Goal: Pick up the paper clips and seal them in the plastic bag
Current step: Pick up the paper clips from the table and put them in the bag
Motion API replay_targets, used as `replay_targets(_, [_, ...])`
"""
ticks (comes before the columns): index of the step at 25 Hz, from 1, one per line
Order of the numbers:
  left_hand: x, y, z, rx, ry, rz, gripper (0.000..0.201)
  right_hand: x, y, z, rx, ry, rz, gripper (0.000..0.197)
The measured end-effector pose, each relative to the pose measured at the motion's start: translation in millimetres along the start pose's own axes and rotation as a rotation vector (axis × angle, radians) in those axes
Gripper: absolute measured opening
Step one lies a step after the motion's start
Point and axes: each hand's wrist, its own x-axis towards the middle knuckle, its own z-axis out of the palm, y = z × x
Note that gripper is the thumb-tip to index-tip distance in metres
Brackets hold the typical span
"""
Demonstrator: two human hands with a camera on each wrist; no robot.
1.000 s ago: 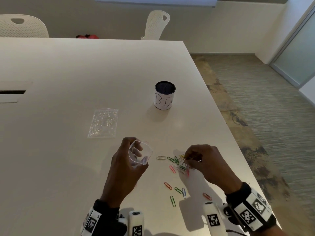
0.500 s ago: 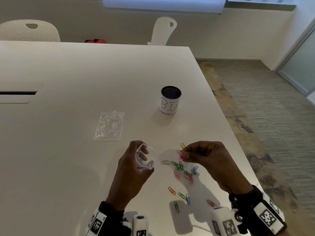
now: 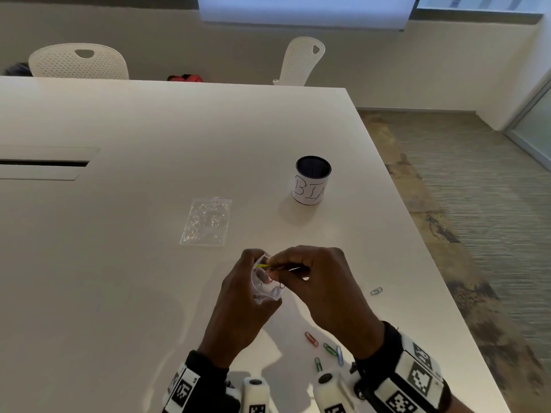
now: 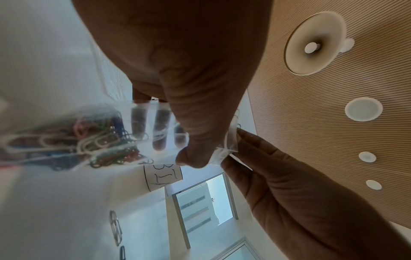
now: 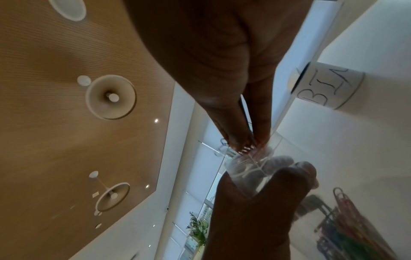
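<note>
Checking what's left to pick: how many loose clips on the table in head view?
5. Four near the right wrist: red, green, blue, green. One pale blue by the table's right edge. The hands may hide more.

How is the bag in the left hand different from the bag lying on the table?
The held bag is upright, open-mouthed and holds coloured paper clips; the table bag lies flat, untouched. The left hand holds one; no hand touches the other. Both are small and clear.
</note>
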Motion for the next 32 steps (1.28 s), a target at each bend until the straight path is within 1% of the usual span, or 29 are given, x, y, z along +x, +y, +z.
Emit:
replay_targets(4, [-0.1,2.8,-1.3,0.021,0.010,0.024,0.053,3.5,-1.0,-1.1,-0.066,-0.001,-0.033,0.019])
replay_targets(7, [-0.4,6.8,-1.6,0.014,0.024,0.029,0.050,4.1,-0.9,-6.5,-0.021,0.034,-0.030,0.016])
replay_targets(11, [-0.6,5.0,-2.2,-0.002,0.029,0.056,0.049,-2.1,9.3,-19.8,-0.007,0.083,0.043,0.015])
replay_targets(14, [-0.2,5.1,-1.7,-0.024,0.022,0.042,0.051,-13.3,37.1,-36.8,-0.042,0.112,0.138,0.015])
replay_targets(16, [0.2,5.2,-1.7,-0.024,0.019,0.035,0.050,-21.7,66.4,-49.0,-0.158,0.116,0.183,0.015])
replay_targets(19, [0.1,5.5,-1.2,-0.016,0.001,0.034,0.050,-35.9,116.0,-66.4,-0.436,0.133,0.264,0.021])
replay_targets(21, [-1.6,7.3,-0.9,-0.011,-0.004,0.037,0.050,-46.0,138.4,-73.6,-0.586,0.107,0.339,0.028])
replay_targets(22, [-2.6,8.1,-1.0,-0.011,-0.005,0.034,0.050,-51.1,145.3,-74.1,-0.624,0.082,0.350,0.031])
replay_targets(24, [-4.0,8.9,-1.9,-0.007,-0.008,0.027,0.051,-59.6,149.1,-68.6,-0.609,0.048,0.337,0.033])
replay_targets(26, [-3.8,7.8,-3.2,-0.007,-0.016,0.013,0.050,-66.5,141.2,-57.5,-0.522,0.014,0.303,0.032])
replay_targets(29, [-3.2,7.4,-4.7,-0.020,-0.020,-0.006,0.048,-79.1,119.3,-48.7,-0.383,-0.134,0.275,0.029])
replay_targets(31, [-2.8,7.1,-5.8,-0.021,-0.027,-0.001,0.048,-89.9,110.6,-61.6,-0.315,-0.147,0.339,0.032])
replay_targets(32, [-3.0,6.8,-6.1,-0.017,-0.028,0.003,0.048,-97.7,109.7,-71.4,-0.318,-0.130,0.390,0.038])
